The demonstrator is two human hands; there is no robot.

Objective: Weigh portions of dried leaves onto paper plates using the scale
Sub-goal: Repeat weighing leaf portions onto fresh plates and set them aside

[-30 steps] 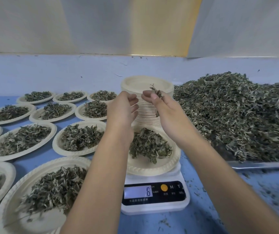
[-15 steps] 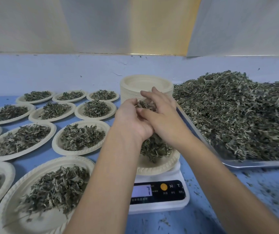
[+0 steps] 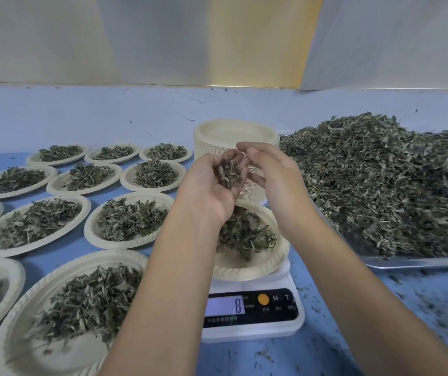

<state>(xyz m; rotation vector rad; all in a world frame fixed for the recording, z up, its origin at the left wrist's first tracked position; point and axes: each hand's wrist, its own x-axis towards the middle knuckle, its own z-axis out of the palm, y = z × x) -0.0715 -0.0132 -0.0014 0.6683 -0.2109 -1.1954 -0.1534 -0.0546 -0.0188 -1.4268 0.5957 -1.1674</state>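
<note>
A white digital scale (image 3: 255,313) stands in front of me and its display reads 8. A paper plate (image 3: 247,267) on it bears a mound of dried leaves (image 3: 247,234). My left hand (image 3: 212,185) hovers above the plate, palm turned up and cupped round a small clump of leaves (image 3: 229,172). Just right of it, my right hand (image 3: 274,177) has loosely bent fingers and holds nothing that I can see; its fingertips are near the clump.
A metal tray (image 3: 418,261) at the right carries a big heap of dried leaves (image 3: 385,180). Behind the scale stands a stack of unused paper plates (image 3: 233,134). Several filled plates (image 3: 128,221) cover the blue table at the left. Leaf crumbs lie at the front right.
The display rose from 6 to 7 to 8. The right hand brought a pinch of leaves to the left hand, and both lifted a little above the plate; the left palm now shows leaves.
</note>
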